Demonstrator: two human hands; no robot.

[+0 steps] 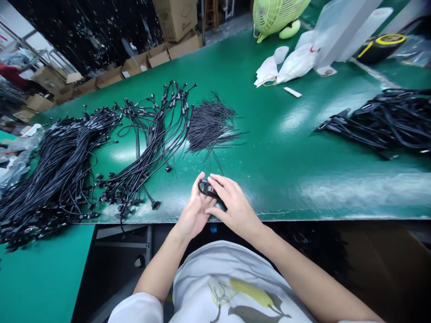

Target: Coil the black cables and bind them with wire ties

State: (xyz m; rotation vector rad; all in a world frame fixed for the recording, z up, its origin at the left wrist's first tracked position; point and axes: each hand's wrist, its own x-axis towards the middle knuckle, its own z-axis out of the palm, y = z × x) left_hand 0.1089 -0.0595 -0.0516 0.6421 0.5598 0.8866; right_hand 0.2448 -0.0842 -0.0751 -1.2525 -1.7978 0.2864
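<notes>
Both hands meet just above the front edge of the green table. Between them is a black cable (209, 188), coiled up, with a connector end showing. My left hand (195, 211) cradles the coil from below, palm up, its fingers partly hidden behind it. From the right, my right hand (235, 206) grips the coil with its fingers curled over the top. Beyond the hands lies a pile of thin black ties (210, 123). To its left a loose bunch of black cables (151, 143) with connectors spreads toward the table edge.
A large heap of black cables (63, 157) covers the left of the green table (269, 166). Bundled black cables (387, 119) lie at right. A green fan (278, 18), white packets (296, 63) and a black-and-yellow tape roll (382, 47) stand at the back. Cardboard boxes (134, 65) line the far edge.
</notes>
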